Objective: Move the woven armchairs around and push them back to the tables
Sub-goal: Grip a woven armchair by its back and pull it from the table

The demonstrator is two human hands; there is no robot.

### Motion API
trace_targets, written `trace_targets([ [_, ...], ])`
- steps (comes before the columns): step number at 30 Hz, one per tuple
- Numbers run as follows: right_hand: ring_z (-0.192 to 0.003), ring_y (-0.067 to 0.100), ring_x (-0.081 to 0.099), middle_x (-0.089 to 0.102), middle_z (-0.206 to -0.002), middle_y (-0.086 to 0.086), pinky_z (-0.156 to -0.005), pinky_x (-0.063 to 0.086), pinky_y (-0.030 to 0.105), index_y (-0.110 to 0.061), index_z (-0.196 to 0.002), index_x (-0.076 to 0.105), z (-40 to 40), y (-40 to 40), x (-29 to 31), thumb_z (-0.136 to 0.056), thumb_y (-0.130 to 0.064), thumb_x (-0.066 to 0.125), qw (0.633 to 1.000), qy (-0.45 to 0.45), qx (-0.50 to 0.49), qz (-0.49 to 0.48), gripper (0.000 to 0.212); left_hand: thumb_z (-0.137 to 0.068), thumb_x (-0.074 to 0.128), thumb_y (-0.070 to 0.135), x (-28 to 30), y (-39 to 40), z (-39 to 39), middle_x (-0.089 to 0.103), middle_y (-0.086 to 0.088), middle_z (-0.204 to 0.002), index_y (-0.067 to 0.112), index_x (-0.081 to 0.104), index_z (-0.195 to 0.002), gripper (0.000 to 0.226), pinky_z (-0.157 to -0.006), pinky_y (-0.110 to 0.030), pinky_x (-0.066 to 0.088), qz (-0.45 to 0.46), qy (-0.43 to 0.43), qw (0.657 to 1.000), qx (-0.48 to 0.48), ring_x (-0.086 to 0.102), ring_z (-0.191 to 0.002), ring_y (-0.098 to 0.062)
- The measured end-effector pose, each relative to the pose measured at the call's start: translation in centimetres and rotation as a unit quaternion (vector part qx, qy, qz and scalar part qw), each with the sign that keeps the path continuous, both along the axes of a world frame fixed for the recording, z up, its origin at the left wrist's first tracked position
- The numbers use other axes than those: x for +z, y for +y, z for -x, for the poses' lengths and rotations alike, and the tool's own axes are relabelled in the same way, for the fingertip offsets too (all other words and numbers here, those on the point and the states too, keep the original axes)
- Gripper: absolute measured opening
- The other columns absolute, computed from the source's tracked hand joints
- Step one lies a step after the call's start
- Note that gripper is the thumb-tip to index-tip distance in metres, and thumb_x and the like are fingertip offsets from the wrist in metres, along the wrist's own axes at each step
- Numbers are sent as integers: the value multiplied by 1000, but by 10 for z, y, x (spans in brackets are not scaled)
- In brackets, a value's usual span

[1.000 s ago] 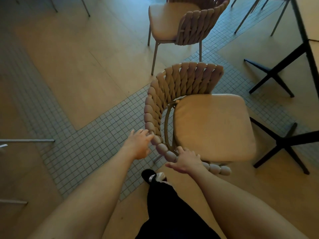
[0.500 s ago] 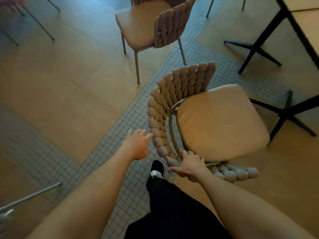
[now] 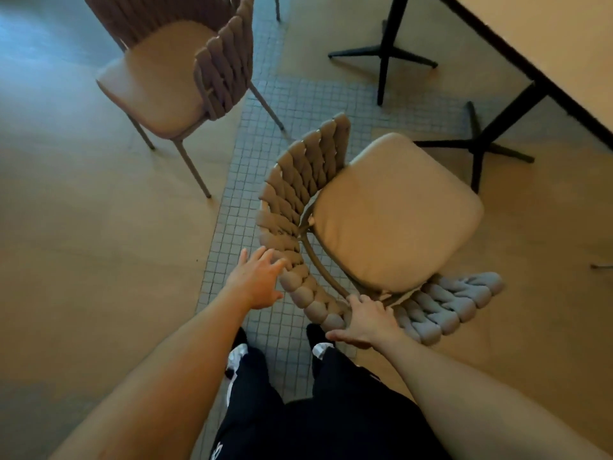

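Floor [image 3: 83,247]: tan boards, crossed by a band of small pale square tiles [image 3: 298,104] running from the person's feet toward the upper middle; dim indoor light; bench [image 3: 547,38] with pale top and dark edge at upper right, on black legs with cross feet [image 3: 477,147]. Near woven armchair [image 3: 391,214]: centre of view, tan seat cushion, woven back curving round its left and near sides, front corner of the seat pointing toward the bench's cross feet, just beside them. Left hand [image 3: 257,282]: fingers [image 3: 262,255] spread and nearly straight, tips touching the outer side of the woven back, gripping nothing. Right hand [image 3: 366,322]: fingers [image 3: 363,300] curled over the top rim of the woven back at its near side, thumb stretched out to the left below the rim; holds the chair. Second woven armchair [image 3: 172,81]: upper left, well apart from the first, standing on thin metal legs across boards and tile band. Person's dark trousers [image 3: 315,419] and dark shoes [image 3: 316,333] at the bottom, on the tiles, close behind the near chair.
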State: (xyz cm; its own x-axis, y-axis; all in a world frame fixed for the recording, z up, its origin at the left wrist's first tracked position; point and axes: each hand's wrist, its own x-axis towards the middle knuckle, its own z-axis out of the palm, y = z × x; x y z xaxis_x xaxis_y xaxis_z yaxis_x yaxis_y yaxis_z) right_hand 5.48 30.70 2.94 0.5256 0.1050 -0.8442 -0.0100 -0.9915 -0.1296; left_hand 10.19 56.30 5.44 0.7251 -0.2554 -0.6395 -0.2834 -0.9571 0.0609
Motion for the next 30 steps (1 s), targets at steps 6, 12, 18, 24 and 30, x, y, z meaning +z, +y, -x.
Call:
trace_targets([
  [6, -142, 36, 36, 36, -157, 8, -114, 31, 55, -22, -157, 25, 9, 33, -5, -70, -86, 63, 994, 7, -105, 20, 114, -92, 59, 58, -10, 19, -37, 10, -11, -166, 26, 18, -159, 85, -123, -61, 2, -14, 3, 990, -142, -1, -154, -32],
  [12, -139, 36, 41, 43, -150, 8, -111, 31, 56, -24, -149, 34, 23, 62, -9, -71, -84, 64, 984, -8, -174, 44, 102, -93, 59, 57, -16, 27, -69, 16, -10, -165, 25, 14, -160, 87, -121, -64, 0, -21, 8, 960, -278, 1, -154, -33],
  [18, -134, 34, 48, 53, -141, 6, -116, 12, 61, -26, -137, 45, 35, 79, -23, -72, -84, 57, 975, -56, -206, 67, 88, -92, 61, 56, -32, 29, -89, 31, -8, -158, 29, 18, -157, 82, -115, -73, -6, -46, 12, 932, -360, 20, -149, -34],
  [24, -129, 31, 53, 60, -134, 3, -117, 9, 64, -30, -133, 51, 29, 83, -33, -79, -83, 52, 967, -76, -229, 86, 75, -101, 51, 41, -52, 15, -101, 50, -6, -145, 32, 31, -147, 51, -111, -78, -6, -54, -18, 913, -404, 42, -135, -38],
  [30, -127, 30, 55, 62, -131, 3, -118, 9, 67, -29, -133, 54, 20, 81, -25, -83, -81, 51, 970, -78, -216, 80, 73, -99, 51, 40, -51, 11, -115, 59, -2, -130, 38, 37, -142, 46, -111, -76, 6, -61, -16, 907, -416, 52, -124, -35],
])
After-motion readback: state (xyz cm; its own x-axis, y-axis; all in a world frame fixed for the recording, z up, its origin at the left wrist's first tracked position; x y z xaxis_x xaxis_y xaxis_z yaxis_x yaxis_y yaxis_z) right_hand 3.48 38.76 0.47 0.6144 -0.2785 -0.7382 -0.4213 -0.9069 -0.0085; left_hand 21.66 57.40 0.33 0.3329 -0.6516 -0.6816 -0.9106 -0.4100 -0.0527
